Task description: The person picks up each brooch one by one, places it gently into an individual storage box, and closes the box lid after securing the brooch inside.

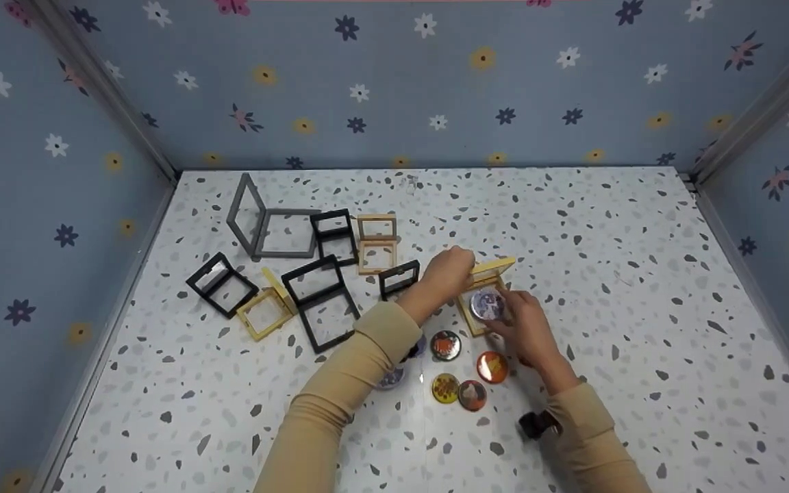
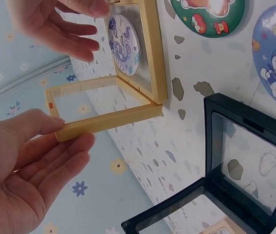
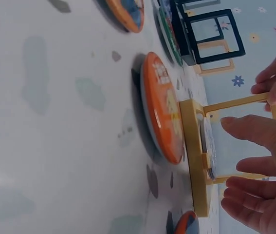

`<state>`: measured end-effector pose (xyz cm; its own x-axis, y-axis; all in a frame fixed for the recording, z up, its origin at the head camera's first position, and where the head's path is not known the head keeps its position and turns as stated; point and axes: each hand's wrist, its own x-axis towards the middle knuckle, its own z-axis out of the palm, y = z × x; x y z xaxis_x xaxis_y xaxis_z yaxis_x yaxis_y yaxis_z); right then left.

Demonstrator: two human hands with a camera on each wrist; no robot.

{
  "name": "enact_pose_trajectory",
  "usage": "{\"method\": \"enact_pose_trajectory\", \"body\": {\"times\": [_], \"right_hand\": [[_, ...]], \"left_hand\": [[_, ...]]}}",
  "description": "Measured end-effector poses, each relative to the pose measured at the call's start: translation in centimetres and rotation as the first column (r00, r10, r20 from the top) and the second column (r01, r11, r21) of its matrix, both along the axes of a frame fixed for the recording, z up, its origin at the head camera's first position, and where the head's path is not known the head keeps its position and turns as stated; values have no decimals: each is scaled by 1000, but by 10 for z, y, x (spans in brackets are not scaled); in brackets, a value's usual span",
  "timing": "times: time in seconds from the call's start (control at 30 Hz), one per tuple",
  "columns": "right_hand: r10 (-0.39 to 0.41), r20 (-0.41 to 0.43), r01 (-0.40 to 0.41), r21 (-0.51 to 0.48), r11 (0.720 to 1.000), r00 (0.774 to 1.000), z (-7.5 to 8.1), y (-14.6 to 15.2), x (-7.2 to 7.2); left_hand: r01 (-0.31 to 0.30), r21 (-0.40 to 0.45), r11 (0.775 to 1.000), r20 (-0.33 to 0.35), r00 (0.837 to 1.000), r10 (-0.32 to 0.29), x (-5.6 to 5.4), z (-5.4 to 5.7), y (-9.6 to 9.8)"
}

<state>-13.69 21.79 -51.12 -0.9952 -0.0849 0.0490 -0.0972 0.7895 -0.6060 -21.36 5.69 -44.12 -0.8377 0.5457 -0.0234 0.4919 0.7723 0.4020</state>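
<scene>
A gold-rimmed display frame (image 1: 466,316) with clear panels lies opened like a book on the table. My left hand (image 1: 446,272) pinches the edge of its raised lid (image 2: 109,116) between thumb and fingers. On the clear film of the lower half rests a round white-and-purple badge (image 2: 124,45) with a cartoon print. The right hand (image 1: 533,333) is beside that badge, fingers loosely extended; in the right wrist view a gap shows between its thumb (image 3: 242,129) and the badge. An orange badge (image 3: 163,108) lies just in front of the frame.
More round badges, such as a yellow one (image 1: 445,388) and a dark-rimmed one (image 1: 446,346), lie nearer the front. Several opened frames stand to the left: a grey one (image 1: 257,253), a large black one (image 1: 305,322) and a small gold one (image 1: 252,327) among them. Patterned walls (image 1: 394,89) enclose the table.
</scene>
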Motion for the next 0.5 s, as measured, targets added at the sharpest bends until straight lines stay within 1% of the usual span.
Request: {"method": "enact_pose_trajectory", "body": {"times": [0.17, 0.27, 0.4, 0.5], "right_hand": [[-55, 67, 54, 15, 998, 996, 1, 8, 3], [-74, 104, 72, 19, 997, 992, 0, 12, 4], [-68, 100, 66, 15, 998, 993, -3, 17, 4], [-57, 90, 56, 18, 998, 994, -5, 19, 2]], "left_hand": [[-4, 3, 1000, 23, 1000, 4, 3, -1, 1], [-2, -7, 1000, 16, 1000, 2, 6, -2, 2], [12, -32, 999, -8, 1000, -12, 9, -3, 2], [23, -33, 999, -6, 1000, -23, 12, -4, 3]]}}
